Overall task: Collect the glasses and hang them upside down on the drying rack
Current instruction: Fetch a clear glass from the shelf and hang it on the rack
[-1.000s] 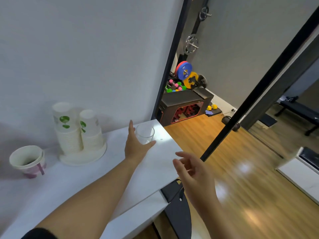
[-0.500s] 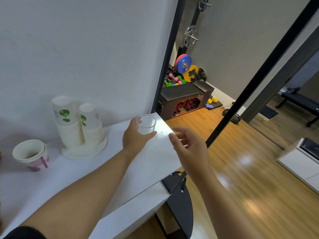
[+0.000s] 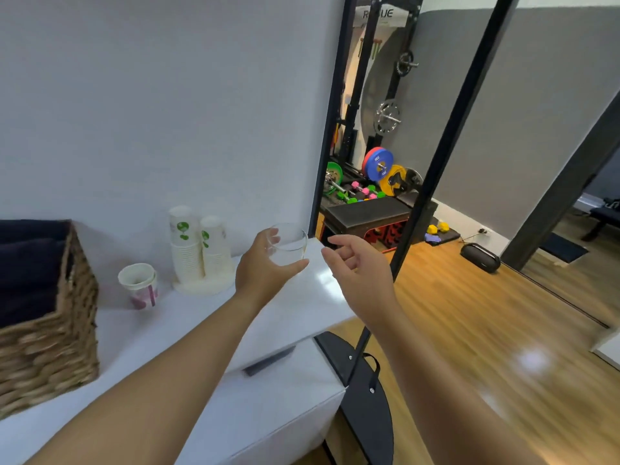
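My left hand [image 3: 260, 270] grips a clear, empty glass tumbler [image 3: 290, 245], thumb on its near side and fingers round the far side. The glass is upright and lifted off the far right corner of the white counter [image 3: 208, 337]. My right hand [image 3: 359, 266] hovers just right of the glass with fingers loosely curved, holding nothing and not touching the glass. No drying rack is in view.
Two stacks of paper cups [image 3: 198, 250] and a single paper cup [image 3: 139, 285] stand by the wall. A wicker basket [image 3: 43, 333] with dark cloth fills the left. A black stand with a round base [image 3: 365, 391] rises right of the counter; gym weights [image 3: 379, 172] lie beyond.
My left hand closed round the glass and lifted it off the counter. My right hand rose and moved in beside it. The view shifted, bringing the basket into sight.
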`<state>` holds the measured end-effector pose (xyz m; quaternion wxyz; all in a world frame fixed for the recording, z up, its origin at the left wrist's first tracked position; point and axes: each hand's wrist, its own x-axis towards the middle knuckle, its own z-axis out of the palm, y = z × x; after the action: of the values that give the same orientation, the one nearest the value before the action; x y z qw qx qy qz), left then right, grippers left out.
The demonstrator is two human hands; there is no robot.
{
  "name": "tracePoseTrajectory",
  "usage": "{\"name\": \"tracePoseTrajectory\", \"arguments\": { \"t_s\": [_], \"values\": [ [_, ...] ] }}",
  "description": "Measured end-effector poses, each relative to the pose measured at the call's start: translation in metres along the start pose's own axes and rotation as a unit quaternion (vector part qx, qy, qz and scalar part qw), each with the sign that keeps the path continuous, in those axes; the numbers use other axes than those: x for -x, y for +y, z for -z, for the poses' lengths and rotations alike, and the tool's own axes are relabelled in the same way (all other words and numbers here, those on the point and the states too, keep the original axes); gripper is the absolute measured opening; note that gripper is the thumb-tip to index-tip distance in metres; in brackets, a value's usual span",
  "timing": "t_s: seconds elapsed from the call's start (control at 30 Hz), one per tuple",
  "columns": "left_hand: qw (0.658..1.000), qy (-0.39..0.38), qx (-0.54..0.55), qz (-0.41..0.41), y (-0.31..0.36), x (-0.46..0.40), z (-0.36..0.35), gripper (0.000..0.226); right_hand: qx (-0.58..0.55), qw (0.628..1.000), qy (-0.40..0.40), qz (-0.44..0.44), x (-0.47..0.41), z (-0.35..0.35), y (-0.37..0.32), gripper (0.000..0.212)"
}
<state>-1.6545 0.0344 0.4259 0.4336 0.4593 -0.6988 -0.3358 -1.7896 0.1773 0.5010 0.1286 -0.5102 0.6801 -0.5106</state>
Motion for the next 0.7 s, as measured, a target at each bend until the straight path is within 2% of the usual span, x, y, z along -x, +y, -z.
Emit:
{"name": "tracePoseTrajectory", "arguments": {
  "t_s": [0.33,0.43,0.57,0.7],
  "values": [
    [0.993,0.113,-0.036,0.025,0.062,0.160,0.104,0.087,-0.108,0.984,-0.112,0.084,0.100,-0.006,-0.069,0.024],
    [0.989,0.138,-0.021,0.042,0.070,0.205,0.137,0.089,-0.130,0.974,-0.156,0.099,0.128,-0.025,-0.086,0.033],
    [0.978,0.199,-0.016,0.058,0.077,0.261,0.205,0.078,-0.146,0.954,-0.228,0.127,0.174,-0.056,-0.133,0.050],
    [0.962,0.258,-0.065,0.063,0.087,0.312,0.283,0.079,-0.209,0.911,-0.320,0.155,0.231,-0.095,-0.187,0.049]
  ]
}}
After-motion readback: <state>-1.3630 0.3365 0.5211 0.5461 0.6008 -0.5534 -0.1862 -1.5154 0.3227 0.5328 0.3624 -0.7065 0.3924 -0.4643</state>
